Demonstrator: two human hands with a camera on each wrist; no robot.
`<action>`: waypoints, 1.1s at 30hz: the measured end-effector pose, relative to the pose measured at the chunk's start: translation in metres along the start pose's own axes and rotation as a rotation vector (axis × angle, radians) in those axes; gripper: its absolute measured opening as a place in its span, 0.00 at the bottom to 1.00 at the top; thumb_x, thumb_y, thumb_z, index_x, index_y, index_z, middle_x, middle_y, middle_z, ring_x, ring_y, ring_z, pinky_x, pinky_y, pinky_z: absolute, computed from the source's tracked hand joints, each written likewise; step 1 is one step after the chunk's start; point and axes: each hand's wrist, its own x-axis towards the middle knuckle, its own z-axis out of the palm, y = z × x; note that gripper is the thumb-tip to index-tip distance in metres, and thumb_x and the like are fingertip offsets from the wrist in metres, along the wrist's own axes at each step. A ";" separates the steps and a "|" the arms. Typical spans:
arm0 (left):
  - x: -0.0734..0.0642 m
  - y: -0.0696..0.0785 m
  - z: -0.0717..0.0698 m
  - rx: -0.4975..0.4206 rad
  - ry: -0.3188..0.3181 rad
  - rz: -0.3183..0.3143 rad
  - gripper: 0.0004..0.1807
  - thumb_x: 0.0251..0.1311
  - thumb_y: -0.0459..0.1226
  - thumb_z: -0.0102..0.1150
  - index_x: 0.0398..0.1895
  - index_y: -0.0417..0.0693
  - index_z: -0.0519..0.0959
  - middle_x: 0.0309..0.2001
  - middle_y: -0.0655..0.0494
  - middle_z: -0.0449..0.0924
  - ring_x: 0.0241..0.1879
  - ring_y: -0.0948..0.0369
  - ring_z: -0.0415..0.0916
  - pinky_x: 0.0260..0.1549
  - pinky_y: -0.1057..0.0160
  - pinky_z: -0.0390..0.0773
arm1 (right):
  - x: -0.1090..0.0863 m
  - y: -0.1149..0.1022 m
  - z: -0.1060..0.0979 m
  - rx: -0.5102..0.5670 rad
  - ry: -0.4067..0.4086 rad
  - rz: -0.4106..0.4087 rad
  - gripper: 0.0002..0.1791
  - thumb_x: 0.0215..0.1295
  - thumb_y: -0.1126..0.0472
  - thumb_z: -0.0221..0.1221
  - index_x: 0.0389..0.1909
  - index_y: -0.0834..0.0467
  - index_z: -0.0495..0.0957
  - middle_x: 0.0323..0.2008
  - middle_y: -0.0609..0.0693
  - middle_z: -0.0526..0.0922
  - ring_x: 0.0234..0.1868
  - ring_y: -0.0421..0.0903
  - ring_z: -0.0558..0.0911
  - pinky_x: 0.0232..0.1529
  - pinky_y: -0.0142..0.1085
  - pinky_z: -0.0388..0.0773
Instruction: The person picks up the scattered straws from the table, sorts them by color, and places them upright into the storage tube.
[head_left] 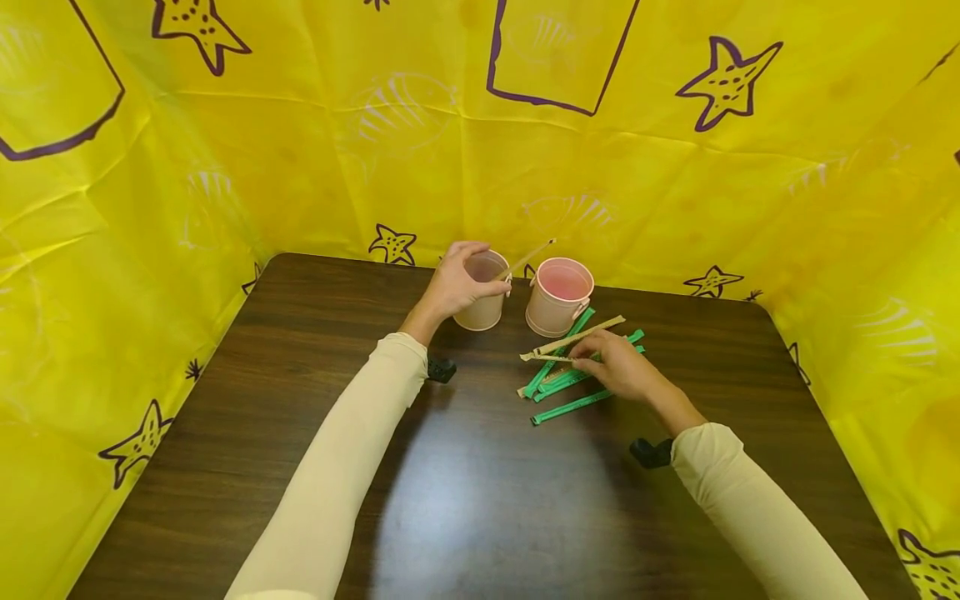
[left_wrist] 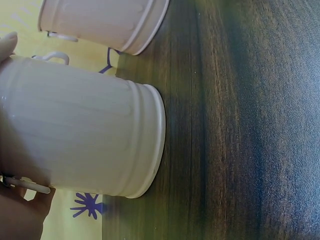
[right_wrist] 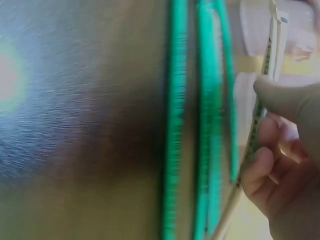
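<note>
My left hand [head_left: 456, 283] grips the left pale pink bucket [head_left: 480, 315] round its rim, thumb on the near right side. A tan paper-wrapped straw [head_left: 534, 252] leans out of that bucket toward the right. In the left wrist view the bucket [left_wrist: 90, 130] stands upright on the table. My right hand [head_left: 618, 367] pinches another tan wrapped straw [head_left: 549, 357] between thumb and fingers, over a loose pile. In the right wrist view this tan straw [right_wrist: 268, 55] lies across the fingertips, above several green wrapped straws [right_wrist: 176, 115].
A second pale pink bucket [head_left: 546, 312] with a pink interior stands right of the first, just behind the pile. Green straws [head_left: 567, 408] and a tan straw [head_left: 609, 323] lie crossed on the dark wooden table [head_left: 315, 333]. Yellow patterned cloth [head_left: 420, 183] hangs behind the table.
</note>
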 end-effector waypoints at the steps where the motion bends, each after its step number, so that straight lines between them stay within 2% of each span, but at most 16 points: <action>1: 0.000 0.000 0.000 0.002 -0.002 -0.001 0.49 0.46 0.52 0.81 0.72 0.47 0.71 0.70 0.53 0.64 0.68 0.51 0.66 0.69 0.48 0.69 | 0.000 -0.003 -0.003 0.011 0.002 -0.008 0.07 0.70 0.63 0.64 0.44 0.59 0.86 0.43 0.53 0.85 0.47 0.51 0.83 0.50 0.49 0.81; 4: 0.000 0.000 -0.001 0.000 -0.007 0.000 0.49 0.47 0.52 0.81 0.73 0.48 0.70 0.70 0.53 0.64 0.68 0.50 0.66 0.69 0.47 0.70 | 0.002 -0.012 -0.012 0.071 0.026 -0.019 0.07 0.69 0.62 0.65 0.45 0.58 0.85 0.41 0.50 0.86 0.44 0.47 0.83 0.47 0.41 0.82; 8: 0.000 0.000 -0.001 0.000 -0.013 0.000 0.49 0.47 0.52 0.81 0.73 0.47 0.70 0.71 0.53 0.64 0.67 0.50 0.67 0.68 0.46 0.70 | 0.005 -0.026 -0.024 0.156 0.106 0.008 0.08 0.69 0.59 0.66 0.46 0.55 0.85 0.40 0.48 0.85 0.35 0.45 0.80 0.36 0.31 0.77; 12: -0.001 0.000 -0.001 0.001 -0.007 0.004 0.50 0.46 0.51 0.82 0.72 0.46 0.70 0.70 0.52 0.64 0.68 0.50 0.67 0.69 0.48 0.69 | 0.010 -0.040 -0.041 0.290 0.203 0.058 0.09 0.71 0.57 0.64 0.46 0.57 0.82 0.37 0.48 0.84 0.29 0.47 0.80 0.30 0.31 0.77; 17: -0.001 0.001 -0.001 -0.008 -0.001 0.007 0.50 0.45 0.51 0.82 0.72 0.46 0.71 0.70 0.52 0.64 0.69 0.50 0.66 0.70 0.48 0.68 | 0.017 -0.057 -0.067 0.507 0.334 0.102 0.09 0.72 0.57 0.63 0.46 0.57 0.79 0.33 0.40 0.79 0.21 0.40 0.75 0.22 0.30 0.74; 19: -0.001 0.001 -0.001 -0.011 -0.004 0.005 0.50 0.46 0.51 0.82 0.72 0.46 0.71 0.70 0.52 0.64 0.69 0.50 0.66 0.70 0.47 0.68 | 0.020 -0.064 -0.074 0.606 0.384 0.089 0.06 0.72 0.59 0.62 0.44 0.56 0.78 0.31 0.41 0.78 0.18 0.41 0.71 0.20 0.31 0.71; 24: -0.001 0.001 -0.001 -0.014 -0.010 0.000 0.49 0.46 0.50 0.82 0.72 0.47 0.70 0.71 0.52 0.64 0.68 0.49 0.66 0.69 0.46 0.69 | 0.032 -0.077 -0.084 0.880 0.530 -0.017 0.04 0.71 0.65 0.61 0.40 0.56 0.74 0.23 0.45 0.75 0.14 0.40 0.69 0.18 0.31 0.68; 27: -0.002 0.001 -0.001 -0.014 -0.013 0.000 0.49 0.46 0.51 0.82 0.72 0.47 0.70 0.71 0.52 0.64 0.68 0.49 0.66 0.69 0.46 0.69 | 0.043 -0.083 -0.085 0.990 0.641 -0.082 0.05 0.71 0.67 0.61 0.40 0.58 0.74 0.26 0.46 0.77 0.13 0.40 0.68 0.16 0.29 0.66; 30: -0.002 0.001 -0.001 -0.015 -0.015 -0.002 0.50 0.45 0.51 0.82 0.72 0.47 0.70 0.71 0.52 0.64 0.68 0.49 0.66 0.68 0.47 0.69 | 0.054 -0.087 -0.083 1.005 0.726 -0.100 0.06 0.70 0.68 0.62 0.41 0.56 0.75 0.32 0.46 0.80 0.12 0.40 0.67 0.15 0.28 0.67; 33: -0.002 0.002 -0.001 -0.017 -0.013 -0.002 0.50 0.45 0.50 0.82 0.72 0.46 0.70 0.70 0.52 0.64 0.68 0.49 0.66 0.69 0.47 0.69 | 0.065 -0.089 -0.078 0.970 0.741 -0.061 0.08 0.69 0.67 0.63 0.42 0.54 0.75 0.35 0.45 0.81 0.12 0.38 0.67 0.16 0.26 0.68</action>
